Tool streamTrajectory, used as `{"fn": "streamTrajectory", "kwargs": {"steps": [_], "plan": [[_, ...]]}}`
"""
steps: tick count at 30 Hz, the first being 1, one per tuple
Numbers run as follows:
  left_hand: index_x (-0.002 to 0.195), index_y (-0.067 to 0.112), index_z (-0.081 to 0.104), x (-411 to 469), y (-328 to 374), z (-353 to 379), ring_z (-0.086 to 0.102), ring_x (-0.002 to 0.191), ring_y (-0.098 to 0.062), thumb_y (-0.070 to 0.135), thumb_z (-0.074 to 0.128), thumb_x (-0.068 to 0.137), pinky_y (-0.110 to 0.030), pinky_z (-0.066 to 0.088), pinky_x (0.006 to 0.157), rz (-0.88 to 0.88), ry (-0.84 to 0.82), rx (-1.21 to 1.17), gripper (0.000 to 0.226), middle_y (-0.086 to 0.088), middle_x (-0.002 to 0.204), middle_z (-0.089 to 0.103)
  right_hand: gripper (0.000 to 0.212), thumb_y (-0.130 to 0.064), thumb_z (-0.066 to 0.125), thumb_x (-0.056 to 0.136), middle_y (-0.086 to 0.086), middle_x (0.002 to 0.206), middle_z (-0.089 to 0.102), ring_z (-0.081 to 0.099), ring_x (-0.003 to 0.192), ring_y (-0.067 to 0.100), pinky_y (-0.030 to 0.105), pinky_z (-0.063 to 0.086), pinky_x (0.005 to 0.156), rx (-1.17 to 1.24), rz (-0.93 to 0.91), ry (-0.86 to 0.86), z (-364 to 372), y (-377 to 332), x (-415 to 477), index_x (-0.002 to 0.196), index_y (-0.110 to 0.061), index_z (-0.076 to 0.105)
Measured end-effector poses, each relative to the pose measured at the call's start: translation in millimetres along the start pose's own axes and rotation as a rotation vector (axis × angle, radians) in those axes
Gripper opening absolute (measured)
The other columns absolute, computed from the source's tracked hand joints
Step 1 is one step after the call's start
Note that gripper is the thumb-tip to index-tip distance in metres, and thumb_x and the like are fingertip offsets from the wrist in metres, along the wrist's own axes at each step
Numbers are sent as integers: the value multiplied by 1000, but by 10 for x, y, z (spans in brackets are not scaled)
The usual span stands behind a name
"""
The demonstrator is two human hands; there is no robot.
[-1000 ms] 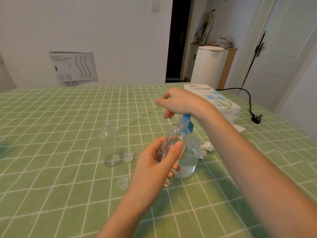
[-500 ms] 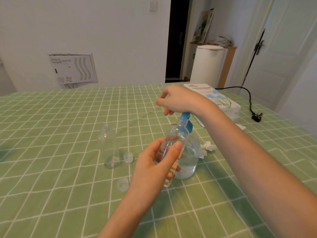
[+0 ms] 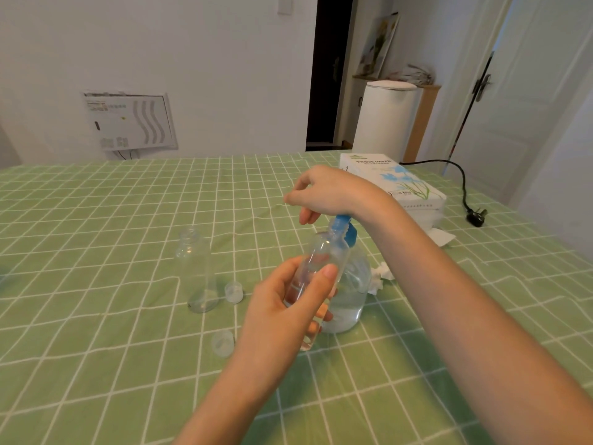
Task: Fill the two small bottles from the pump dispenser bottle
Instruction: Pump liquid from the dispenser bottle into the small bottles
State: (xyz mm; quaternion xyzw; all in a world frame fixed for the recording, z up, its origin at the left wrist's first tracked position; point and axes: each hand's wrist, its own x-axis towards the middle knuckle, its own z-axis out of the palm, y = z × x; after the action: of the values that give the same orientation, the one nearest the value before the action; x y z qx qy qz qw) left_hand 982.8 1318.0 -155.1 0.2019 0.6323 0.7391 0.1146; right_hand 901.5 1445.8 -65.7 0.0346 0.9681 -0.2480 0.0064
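My left hand (image 3: 282, 309) grips a small clear bottle (image 3: 324, 261), tilted, its open mouth up against the blue pump nozzle (image 3: 345, 228). The pump dispenser bottle (image 3: 351, 293) stands on the table behind it, clear, with liquid in its lower part. My right hand (image 3: 327, 194) rests palm-down on top of the blue pump head, fingers loosely curled. A second small clear bottle (image 3: 197, 271) stands upright and open to the left. Two clear caps (image 3: 234, 292) (image 3: 223, 343) lie on the cloth between that bottle and my left hand.
The table wears a green checked cloth (image 3: 96, 332). A tissue paper box (image 3: 394, 184) lies at the back right, crumpled tissues (image 3: 380, 276) beside the dispenser. A black cable with plug (image 3: 476, 216) trails at the right edge.
Almost nothing has moved; both hands keep the same hold, with the small bottle still at the nozzle and the right hand still on the pump head.
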Motion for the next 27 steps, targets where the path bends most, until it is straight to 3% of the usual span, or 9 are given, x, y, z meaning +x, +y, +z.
{"fn": "streamTrajectory", "kwargs": {"steps": [6,19,23,27], "plan": [[93,42,68,-2,-34,-10,58,57,-6,51,62,69,-14,42,46,-8,11,7,26,5,74,70,36,-29,49,94,3,85,73,68,97,24,35,50,89,-3,4,-3,47,20,4,116,-3,60],[93,36,70,14,36,17,59,57,-7,57,62,58,-15,45,47,17,-3,-45,42,5,72,69,31,-27,48,94,4,87,74,69,94,21,25,48,72,-22,-35,25,-79,-39,11,112,-5,61],[91,33,71,11,35,22,59,56,-7,55,62,58,-15,45,47,15,-5,-47,40,4,71,69,33,-29,48,94,3,87,74,69,95,21,31,50,83,-25,-32,-4,-79,-33,2,114,-5,60],[89,31,71,14,15,5,59,55,-8,54,62,58,-16,47,47,10,13,-35,40,3,71,70,37,-31,49,94,5,90,74,68,98,23,30,49,79,-38,-16,-19,-18,-25,3,117,-4,59]]}}
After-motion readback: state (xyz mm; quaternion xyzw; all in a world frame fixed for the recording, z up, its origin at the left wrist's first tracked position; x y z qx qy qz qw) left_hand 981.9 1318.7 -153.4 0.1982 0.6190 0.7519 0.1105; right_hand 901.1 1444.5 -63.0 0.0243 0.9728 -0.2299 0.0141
